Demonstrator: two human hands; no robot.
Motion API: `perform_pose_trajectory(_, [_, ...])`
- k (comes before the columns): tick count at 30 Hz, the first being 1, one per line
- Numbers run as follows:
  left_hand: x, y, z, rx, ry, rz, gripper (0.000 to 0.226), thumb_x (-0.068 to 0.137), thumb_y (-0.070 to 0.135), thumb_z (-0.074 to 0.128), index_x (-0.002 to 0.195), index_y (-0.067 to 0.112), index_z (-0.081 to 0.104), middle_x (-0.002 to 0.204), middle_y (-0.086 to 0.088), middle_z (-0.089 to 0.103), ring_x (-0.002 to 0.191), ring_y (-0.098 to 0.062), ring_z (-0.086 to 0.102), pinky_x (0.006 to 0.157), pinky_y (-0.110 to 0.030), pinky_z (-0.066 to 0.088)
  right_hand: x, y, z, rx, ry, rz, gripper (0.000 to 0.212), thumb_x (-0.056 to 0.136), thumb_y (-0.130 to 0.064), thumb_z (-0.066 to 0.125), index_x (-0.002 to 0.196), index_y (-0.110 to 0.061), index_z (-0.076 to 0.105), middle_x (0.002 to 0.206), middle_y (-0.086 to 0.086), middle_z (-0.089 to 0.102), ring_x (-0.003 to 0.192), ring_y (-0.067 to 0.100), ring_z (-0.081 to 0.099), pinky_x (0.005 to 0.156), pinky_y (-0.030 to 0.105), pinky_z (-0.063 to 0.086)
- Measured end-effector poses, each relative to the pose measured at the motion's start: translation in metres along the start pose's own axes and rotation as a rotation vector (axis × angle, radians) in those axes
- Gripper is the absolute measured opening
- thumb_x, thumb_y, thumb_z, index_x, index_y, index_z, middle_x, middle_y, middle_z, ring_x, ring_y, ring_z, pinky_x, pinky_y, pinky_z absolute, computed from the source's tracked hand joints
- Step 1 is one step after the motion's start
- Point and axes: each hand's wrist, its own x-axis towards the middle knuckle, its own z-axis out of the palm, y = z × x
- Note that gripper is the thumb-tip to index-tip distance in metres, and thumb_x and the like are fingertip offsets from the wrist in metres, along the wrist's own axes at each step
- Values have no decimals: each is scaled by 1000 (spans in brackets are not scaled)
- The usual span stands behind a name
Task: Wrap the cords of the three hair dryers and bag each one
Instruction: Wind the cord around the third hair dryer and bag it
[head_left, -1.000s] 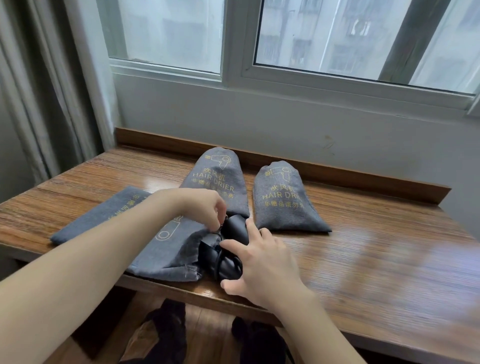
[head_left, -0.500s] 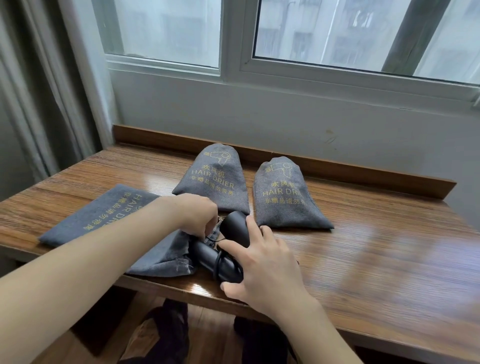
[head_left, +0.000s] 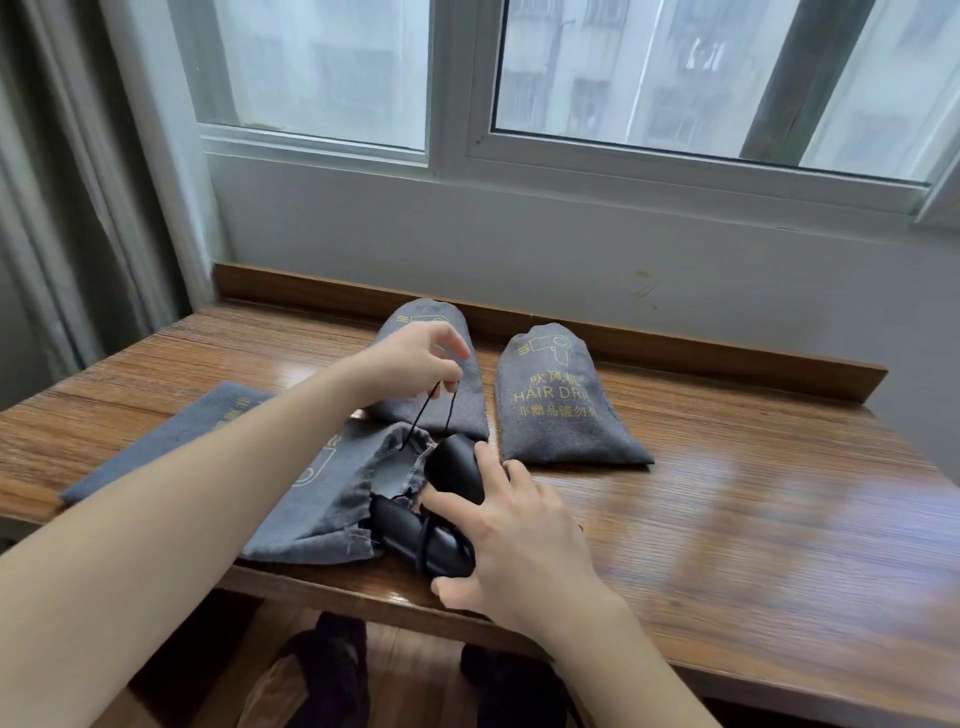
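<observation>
The black hair dryer (head_left: 447, 519) sits partly under the right hand (head_left: 519, 551). The left forearm (head_left: 208, 499) covers much of the open grey bag (head_left: 332, 499).

One cam only, worn on the person's head, looks fwd and down, close over the near edge of the wooden table (head_left: 727, 519), window (head_left: 675, 78) straight ahead up top, floor under the table at the bottom, wide-angle bend at the sides

Grey gold-lettered bags (head_left: 561, 410), black dryer (head_left: 441, 540)
</observation>
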Motion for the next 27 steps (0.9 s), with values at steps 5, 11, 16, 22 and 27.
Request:
perform_pose_trajectory(5, [30,-12,13,214,7,48,21,93,6,59,87,26,64,88,2,70,85,-16,65,67,-23,49,2,2,-2,17,-16,-32,68,73,-58,65,134,-48,37,162,14,14,137,37,30,101,49,37])
perform_pose_trajectory(11, [27,-34,24,935,86,2,16,84,24,64,100,28,64,117,2,63,110,-25,57,86,-36,50,5,5,1,49,-16,-33,70,70,-56,68,133,-47,40,159,15,20,130,39,37,98,48,40])
perform_pose_trajectory(16, [9,-11,-5,814,-125,-355,35,76,46,71,87,14,66,78,-3,70,72,-25,65,68,-30,51,10,7,2,87,-25,-26,71,69,-56,70,133,-48,42,154,12,27,124,36,41,96,47,40])
perform_pose_trajectory(22, [-25,-17,-7,741,-559,-443,34,85,38,71,100,8,69,86,-4,76,67,-15,72,57,-28,58,11,8,-1,96,-68,-26,70,73,-59,67,136,-51,37,152,5,25,127,31,37,100,46,39])
perform_pose_trajectory(27, [-44,-37,-8,235,-314,-340,14,88,12,53,80,10,65,72,-5,65,62,-16,67,52,-31,55,11,7,1,74,-39,-18,70,72,-61,65,135,-50,39,154,5,25,126,30,37,99,45,41])
